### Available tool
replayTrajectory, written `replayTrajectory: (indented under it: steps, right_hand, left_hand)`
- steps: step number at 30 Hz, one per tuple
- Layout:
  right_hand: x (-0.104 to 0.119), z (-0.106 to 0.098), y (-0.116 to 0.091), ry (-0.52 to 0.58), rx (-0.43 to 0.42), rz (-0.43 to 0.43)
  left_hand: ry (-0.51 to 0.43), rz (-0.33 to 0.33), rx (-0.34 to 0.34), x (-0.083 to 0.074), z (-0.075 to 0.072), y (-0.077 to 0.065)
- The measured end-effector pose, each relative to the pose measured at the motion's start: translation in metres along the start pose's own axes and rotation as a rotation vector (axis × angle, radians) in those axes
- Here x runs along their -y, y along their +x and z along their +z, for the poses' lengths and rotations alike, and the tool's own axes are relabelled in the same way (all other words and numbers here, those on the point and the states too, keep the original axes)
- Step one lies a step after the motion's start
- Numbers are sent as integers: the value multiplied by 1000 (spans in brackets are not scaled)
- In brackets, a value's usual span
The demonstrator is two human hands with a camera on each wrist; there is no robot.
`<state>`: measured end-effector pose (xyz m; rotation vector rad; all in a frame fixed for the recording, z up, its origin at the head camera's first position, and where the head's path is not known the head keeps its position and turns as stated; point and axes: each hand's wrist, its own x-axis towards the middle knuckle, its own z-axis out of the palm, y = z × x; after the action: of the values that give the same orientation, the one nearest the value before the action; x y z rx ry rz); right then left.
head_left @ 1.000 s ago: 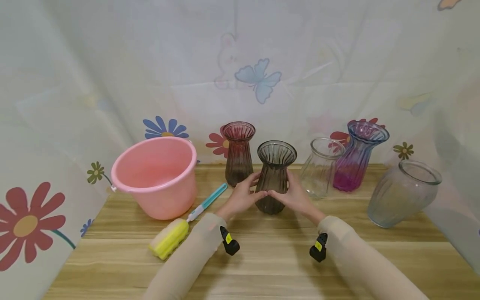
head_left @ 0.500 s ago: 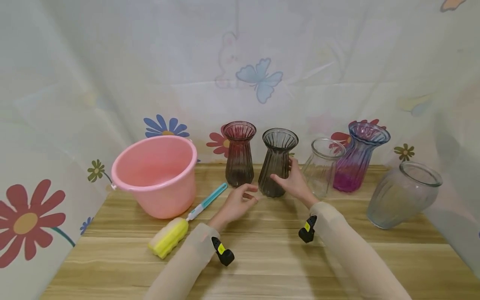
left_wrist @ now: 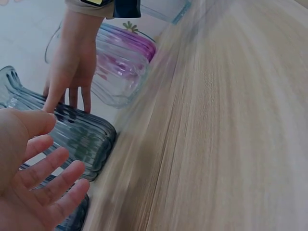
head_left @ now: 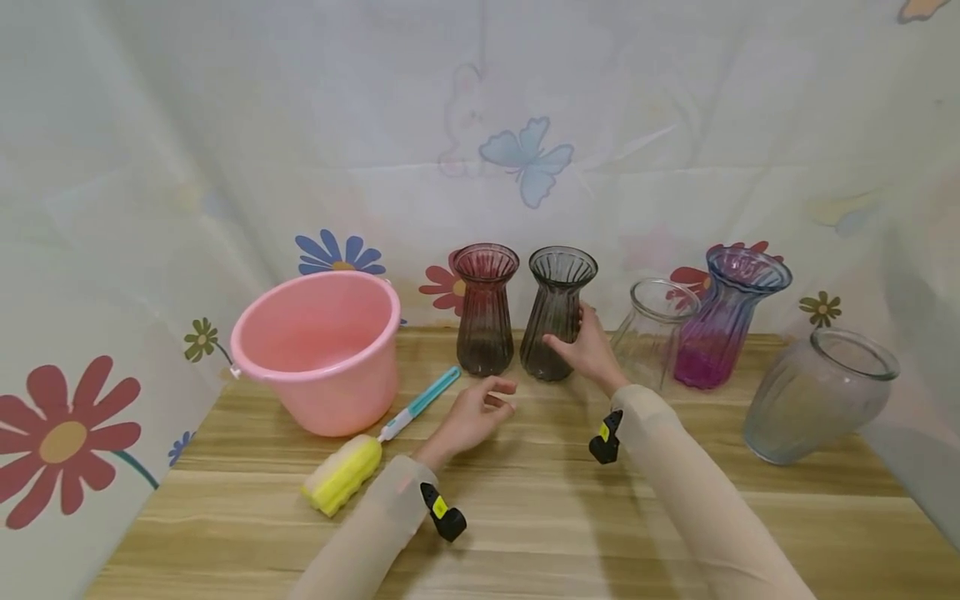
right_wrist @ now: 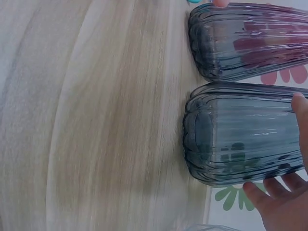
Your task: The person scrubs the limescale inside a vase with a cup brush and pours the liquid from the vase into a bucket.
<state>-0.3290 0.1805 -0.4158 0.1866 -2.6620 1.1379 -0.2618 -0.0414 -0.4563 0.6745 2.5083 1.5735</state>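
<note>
Right grip [head_left: 592, 354]: bare hand, thumb on the near side of the grey vase [head_left: 551, 325], fingers round its right side, holding it low on the body. Grey vase is directly left of that grip, upright, base on the worktop [head_left: 525, 517].

Left grip [head_left: 472, 412]: holds nothing, fingers apart and loosely bent, just in front and left of the grey vase, well clear of it.

Just beyond the left grip: red vase [head_left: 485, 325], dark toward the base, upright, right beside the grey one. Left of the left grip: sponge brush [head_left: 345, 475] lying flat, yellow head toward the forearm, teal handle pointing away. Further left: pink bucket [head_left: 337, 400].

Right of the right grip: clear vase [head_left: 652, 333] is nearest, then blue-purple vase [head_left: 723, 325] partly behind it, then the wide frosted vase [head_left: 817, 400] farthest out. Behind everything: printed curtain [head_left: 375, 100], flowers and a butterfly.
</note>
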Motion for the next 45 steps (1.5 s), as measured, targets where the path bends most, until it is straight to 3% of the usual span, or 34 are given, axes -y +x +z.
replayTrajectory:
  steps: [12,16,19,23,29,34,37,41,45]
  right_hand:
    - [2,-11,-18,-54,22,12]
    - [3,-18,-32,-73,-5,-43]
    - [3,-24,-44,-86,-88,-109]
    - [2,-35,-60,-109,-262,-179]
    - [-12,-58,-76,-151,-487,-156]
    - [-32,-76,-80,-144,-590,-123]
    - [-40,-83,-79,-114,-545,-49]
    - [-48,-91,-75,-98,-341,54]
    - [-55,-96,-69,-53,-171,67]
  left_hand:
    - [4,16,-3,2,3,-3]
    - [15,19,-3,3,3,-4]
    - [18,27,0,3,2,-6]
    - [21,36,3,3,3,-9]
    - [22,30,7,3,5,-11]
    - [20,27,13,4,5,-8]
    - [17,19,22,3,5,-6]
    - [4,23,42,1,7,-3]
    - [-20,34,65,2,11,2]
